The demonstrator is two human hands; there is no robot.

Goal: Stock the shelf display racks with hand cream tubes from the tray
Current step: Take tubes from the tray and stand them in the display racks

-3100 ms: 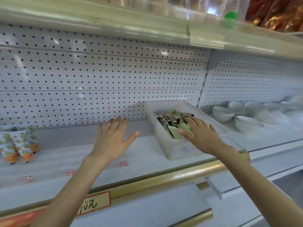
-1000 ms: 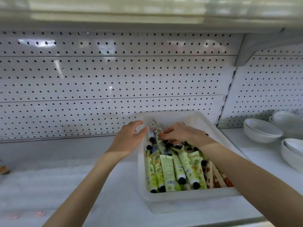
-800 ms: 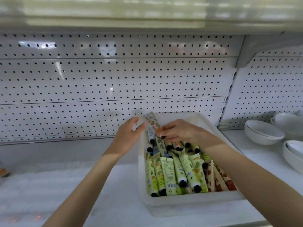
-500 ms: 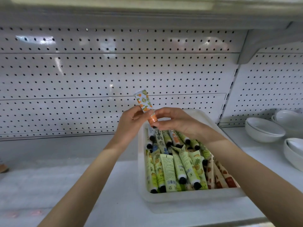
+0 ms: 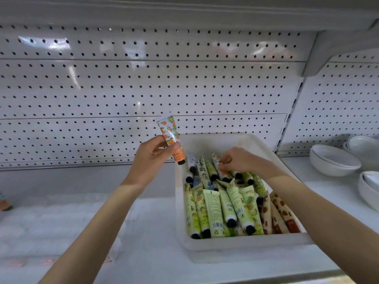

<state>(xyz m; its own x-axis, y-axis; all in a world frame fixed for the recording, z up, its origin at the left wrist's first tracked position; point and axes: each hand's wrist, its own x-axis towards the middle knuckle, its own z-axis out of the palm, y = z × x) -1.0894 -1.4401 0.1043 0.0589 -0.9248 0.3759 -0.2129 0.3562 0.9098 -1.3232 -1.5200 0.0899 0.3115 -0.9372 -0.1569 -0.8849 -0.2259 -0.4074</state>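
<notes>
A white plastic tray (image 5: pixel 242 245) sits on the white shelf and holds several hand cream tubes, mostly green ones (image 5: pixel 214 210) with black caps, plus orange-patterned ones at the right. My left hand (image 5: pixel 152 158) holds an orange-flowered tube (image 5: pixel 170 134) upright, cap down, just left of the tray's back corner. My right hand (image 5: pixel 238 159) reaches into the back of the tray, its fingers pinched on the crimped end of another orange-patterned tube (image 5: pixel 217 163) that still lies among the others.
A white pegboard wall (image 5: pixel 143 95) backs the shelf. White bowls (image 5: pixel 334 160) are stacked on the shelf to the right of the tray. A bit of an orange product (image 5: pixel 4 203) shows at the far left edge. Bare shelf surface (image 5: pixel 61 222) lies left of the tray.
The orange-flowered tube rose out of the tray and passed from my right hand to my left. My right hand went back down into the tray and pinched another tube.
</notes>
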